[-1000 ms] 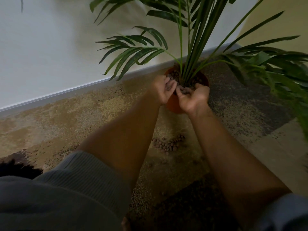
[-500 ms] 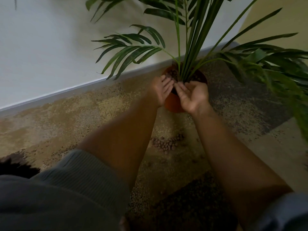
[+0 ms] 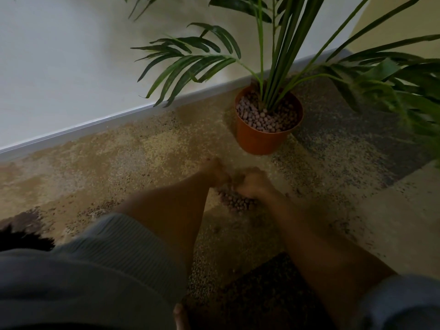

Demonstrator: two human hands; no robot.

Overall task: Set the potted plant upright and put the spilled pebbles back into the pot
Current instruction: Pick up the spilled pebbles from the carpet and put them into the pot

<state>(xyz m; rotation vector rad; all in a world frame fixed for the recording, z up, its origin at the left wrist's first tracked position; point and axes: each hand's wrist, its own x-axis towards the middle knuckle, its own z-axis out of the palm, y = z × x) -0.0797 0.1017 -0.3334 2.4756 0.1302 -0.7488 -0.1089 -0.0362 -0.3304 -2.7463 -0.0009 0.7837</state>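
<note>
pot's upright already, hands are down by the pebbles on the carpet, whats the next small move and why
Probably cup both hands around the spilled pebbles and scoop them up. The left hand and right hand sit on either side of that small pile on the carpet, while the orange pot stands upright just beyond, already holding many pebbles.

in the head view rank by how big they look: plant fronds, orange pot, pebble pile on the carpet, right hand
1. plant fronds
2. orange pot
3. pebble pile and right hand: look alike, both blurred and overlapping, so unranked.
</note>
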